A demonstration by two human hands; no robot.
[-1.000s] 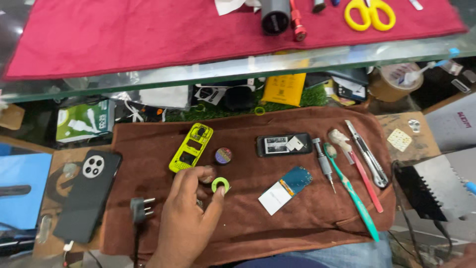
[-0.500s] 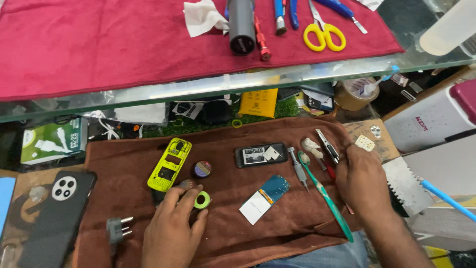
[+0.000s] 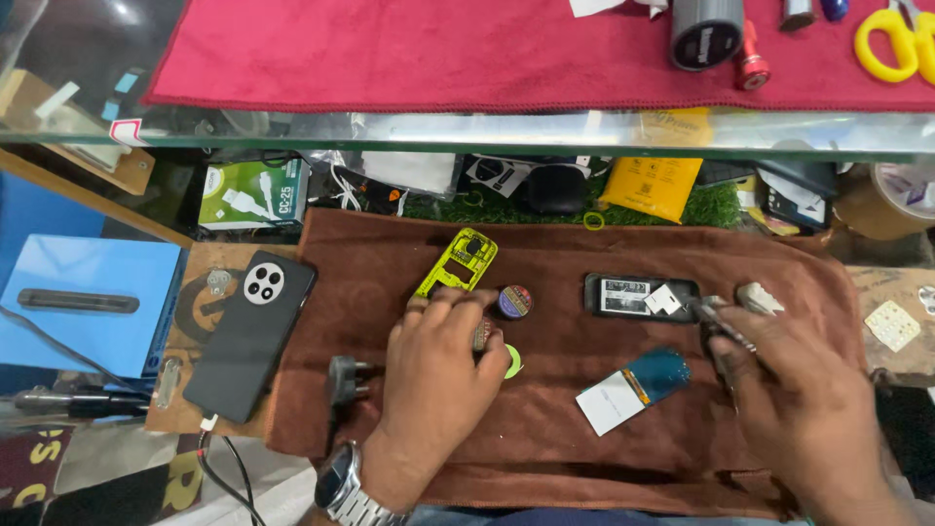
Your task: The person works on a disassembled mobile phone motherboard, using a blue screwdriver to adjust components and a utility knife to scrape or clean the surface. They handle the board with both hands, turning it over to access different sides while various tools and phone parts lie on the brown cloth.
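Observation:
My left hand (image 3: 438,375), a metal watch on its wrist, rests on the brown cloth (image 3: 584,458). Its fingertips pinch a small brown part (image 3: 484,336) beside a green ring (image 3: 513,363). Just beyond lie a yellow-green phone frame (image 3: 458,261) and a small round dark piece (image 3: 514,301). My right hand (image 3: 808,394) lies over the tools at the cloth's right side, fingers curled on a thin metal tool (image 3: 721,326). A black phone body (image 3: 638,295) and a blue-and-white display module (image 3: 633,390) lie between the hands.
A black smartphone (image 3: 251,331) and a charger plug (image 3: 343,380) lie to the left. A glass shelf (image 3: 487,131) with a red cloth (image 3: 438,49), yellow scissors (image 3: 891,39) and a dark cylinder (image 3: 706,29) spans the top. A tape roll (image 3: 891,200) sits far right.
My right hand came in from the right and settled onto the tools, closing on the metal one. My left hand stayed by the green ring, fingers now on the brown part.

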